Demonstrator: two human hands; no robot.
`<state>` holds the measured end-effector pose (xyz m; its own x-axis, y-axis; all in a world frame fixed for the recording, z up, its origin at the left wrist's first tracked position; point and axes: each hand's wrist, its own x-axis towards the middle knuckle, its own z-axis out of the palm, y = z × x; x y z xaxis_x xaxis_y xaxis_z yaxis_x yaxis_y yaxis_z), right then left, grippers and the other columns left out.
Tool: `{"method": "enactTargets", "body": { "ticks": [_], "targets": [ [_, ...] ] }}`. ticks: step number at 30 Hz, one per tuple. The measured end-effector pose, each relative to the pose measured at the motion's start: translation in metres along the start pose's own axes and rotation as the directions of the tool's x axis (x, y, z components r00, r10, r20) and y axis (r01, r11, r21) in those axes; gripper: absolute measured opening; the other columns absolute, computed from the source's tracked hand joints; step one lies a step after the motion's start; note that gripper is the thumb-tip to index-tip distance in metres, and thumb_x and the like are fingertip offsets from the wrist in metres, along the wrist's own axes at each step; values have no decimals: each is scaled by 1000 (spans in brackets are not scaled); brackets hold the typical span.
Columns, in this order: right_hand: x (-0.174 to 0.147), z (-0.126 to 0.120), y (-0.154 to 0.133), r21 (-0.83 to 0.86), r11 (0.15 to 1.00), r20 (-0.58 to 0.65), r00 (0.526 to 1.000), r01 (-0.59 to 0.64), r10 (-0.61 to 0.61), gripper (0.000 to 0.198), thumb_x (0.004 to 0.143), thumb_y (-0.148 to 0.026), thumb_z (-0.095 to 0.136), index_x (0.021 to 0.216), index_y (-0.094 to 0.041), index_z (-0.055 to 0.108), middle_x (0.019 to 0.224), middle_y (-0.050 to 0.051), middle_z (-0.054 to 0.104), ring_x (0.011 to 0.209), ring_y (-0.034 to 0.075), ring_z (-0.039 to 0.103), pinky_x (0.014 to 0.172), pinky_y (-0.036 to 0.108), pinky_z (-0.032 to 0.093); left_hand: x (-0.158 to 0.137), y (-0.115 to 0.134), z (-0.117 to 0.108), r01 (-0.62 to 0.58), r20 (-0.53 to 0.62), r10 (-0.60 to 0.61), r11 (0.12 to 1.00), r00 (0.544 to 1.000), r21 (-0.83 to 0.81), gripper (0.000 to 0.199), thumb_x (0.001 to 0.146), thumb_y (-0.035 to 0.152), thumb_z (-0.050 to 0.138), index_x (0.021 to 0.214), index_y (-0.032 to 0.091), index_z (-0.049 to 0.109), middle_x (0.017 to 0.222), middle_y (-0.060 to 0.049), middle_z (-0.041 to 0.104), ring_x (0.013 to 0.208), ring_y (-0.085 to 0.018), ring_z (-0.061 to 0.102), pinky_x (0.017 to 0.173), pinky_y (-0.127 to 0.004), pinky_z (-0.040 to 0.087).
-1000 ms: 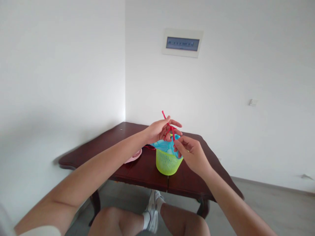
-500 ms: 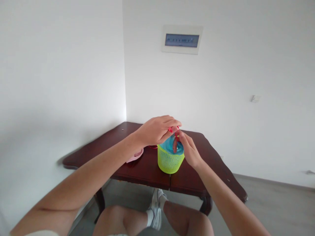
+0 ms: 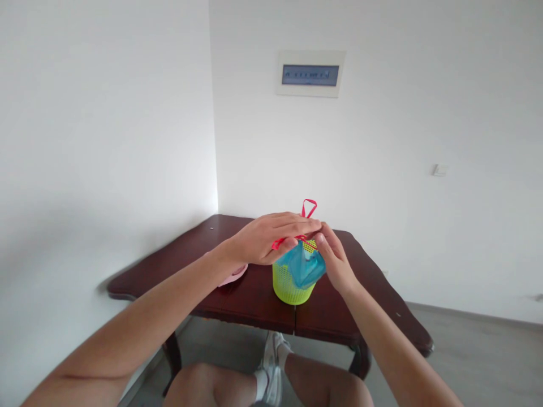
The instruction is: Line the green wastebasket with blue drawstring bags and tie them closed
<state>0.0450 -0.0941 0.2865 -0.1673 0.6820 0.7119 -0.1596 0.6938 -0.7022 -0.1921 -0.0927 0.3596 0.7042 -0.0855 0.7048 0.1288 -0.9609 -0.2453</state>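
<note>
A blue plastic bag point(image 3: 304, 272) with a red drawstring point(image 3: 311, 202) bunches over the front of a lime-green mesh basket point(image 3: 292, 293) on the table. Above the basket, my left hand point(image 3: 275, 233) pinches part of the drawstring between thumb and fingers, and a red loop stands up behind it. My right hand point(image 3: 337, 263) is at the right side of the bag, fingers curled on the drawstring, its fingertips meeting those of my left hand. The basket's far rim is mostly hidden by my hands.
The dark wooden table point(image 3: 254, 305) has a curved edge and stands against white walls. A pink item point(image 3: 236, 275), partly covered by my left forearm, lies left of the basket. My legs and white shoes point(image 3: 274, 362) are below the table.
The bag has come out over the basket's near rim. My left hand has shifted slightly right and flattened, and a red drawstring loop now sticks up above the hands.
</note>
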Motion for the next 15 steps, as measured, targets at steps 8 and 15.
{"method": "enactTargets", "body": {
  "ticks": [8, 15],
  "targets": [
    [2, 9, -5, 260, 947, 45, 982, -186, 181, 44, 92, -72, 98, 108, -32, 89, 111, 6, 89, 101, 26, 81, 93, 41, 66, 4, 15, 6, 102, 98, -91, 988, 991, -116, 63, 130, 55, 27, 179, 32, 57, 178, -10, 65, 180, -27, 43, 150, -59, 36],
    [16, -7, 30, 141, 967, -360, 899, -212, 250, 65, 80, -86, 96, 92, -24, 83, 91, 6, 82, 77, 20, 66, 72, 32, 56, -50, 43, 53, 346, -153, -403, 889, 902, -300, 67, 129, 59, 31, 97, 25, 79, 106, -12, 91, 144, -31, 75, 137, -61, 47]
  ]
}}
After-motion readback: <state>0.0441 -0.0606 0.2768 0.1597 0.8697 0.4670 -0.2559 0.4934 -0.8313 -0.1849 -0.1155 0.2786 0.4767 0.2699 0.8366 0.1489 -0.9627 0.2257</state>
